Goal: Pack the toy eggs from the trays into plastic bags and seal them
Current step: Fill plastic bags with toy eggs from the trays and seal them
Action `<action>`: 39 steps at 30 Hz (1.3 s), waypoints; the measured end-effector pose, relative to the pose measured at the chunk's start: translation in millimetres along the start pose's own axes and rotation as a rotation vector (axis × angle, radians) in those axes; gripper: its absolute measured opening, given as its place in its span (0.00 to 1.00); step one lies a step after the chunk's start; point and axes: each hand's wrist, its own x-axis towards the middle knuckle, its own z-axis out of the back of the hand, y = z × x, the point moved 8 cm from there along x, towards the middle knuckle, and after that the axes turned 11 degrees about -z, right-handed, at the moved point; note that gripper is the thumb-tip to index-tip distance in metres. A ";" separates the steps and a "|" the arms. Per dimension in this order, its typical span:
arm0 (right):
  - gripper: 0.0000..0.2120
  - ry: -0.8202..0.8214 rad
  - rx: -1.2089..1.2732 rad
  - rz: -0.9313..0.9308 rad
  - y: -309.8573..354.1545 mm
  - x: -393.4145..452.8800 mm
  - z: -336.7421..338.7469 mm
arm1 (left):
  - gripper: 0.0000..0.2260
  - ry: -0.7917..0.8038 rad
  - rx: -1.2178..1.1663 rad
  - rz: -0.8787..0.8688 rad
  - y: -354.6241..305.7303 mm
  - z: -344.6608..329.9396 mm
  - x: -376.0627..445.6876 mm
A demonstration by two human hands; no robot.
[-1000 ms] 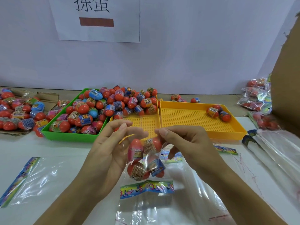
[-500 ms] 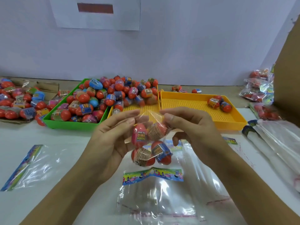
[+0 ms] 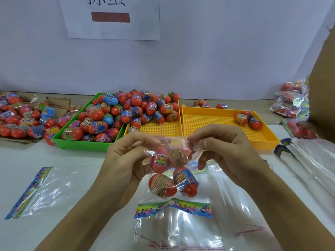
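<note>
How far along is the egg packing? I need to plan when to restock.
Done: filled bags are piled at the right. In hand: the left hand and right hand pinch the top of a bag holding four eggs. Left: the green tray is heaped, and two eggs sit in the yellow tray.

Bare floor in yellow tray; green tray heaped with eggs.

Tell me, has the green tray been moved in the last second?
No. The green tray sits tight against the left yellow tray, as before; only the camera view shifted.
</note>
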 end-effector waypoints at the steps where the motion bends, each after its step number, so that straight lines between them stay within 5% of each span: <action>1: 0.14 0.000 -0.006 0.008 -0.1 0.0 0.5 | 0.12 0.006 0.007 -0.001 0.2 0.8 0.2; 13: 0.15 -0.131 -0.190 0.201 10.3 -8.5 -1.8 | 0.13 0.027 -0.042 0.036 6.6 2.9 -0.6; 16: 0.14 -0.216 -0.332 0.226 11.1 -12.9 -8.3 | 0.05 0.058 0.063 -0.020 5.2 3.5 -1.4; 19: 0.16 -0.255 -0.412 0.218 8.7 -14.6 -12.5 | 0.19 0.063 0.301 -0.155 -0.8 6.1 -3.4; 22: 0.15 -0.250 -0.423 0.193 6.7 -14.9 -13.3 | 0.21 0.038 0.362 -0.198 -0.7 8.8 -3.3; 29: 0.25 -0.086 -0.197 -0.224 -21.0 -4.6 -11.3 | 0.18 0.063 0.197 -0.155 0.2 8.8 -1.1; 32: 0.09 -0.024 -0.204 -0.166 -12.4 -3.5 -12.4 | 0.18 0.087 0.084 -0.081 0.8 4.3 -0.8; 39: 0.06 0.072 -0.011 -0.146 -7.8 -3.5 -13.0 | 0.12 0.145 -0.170 0.061 -0.8 0.7 -1.8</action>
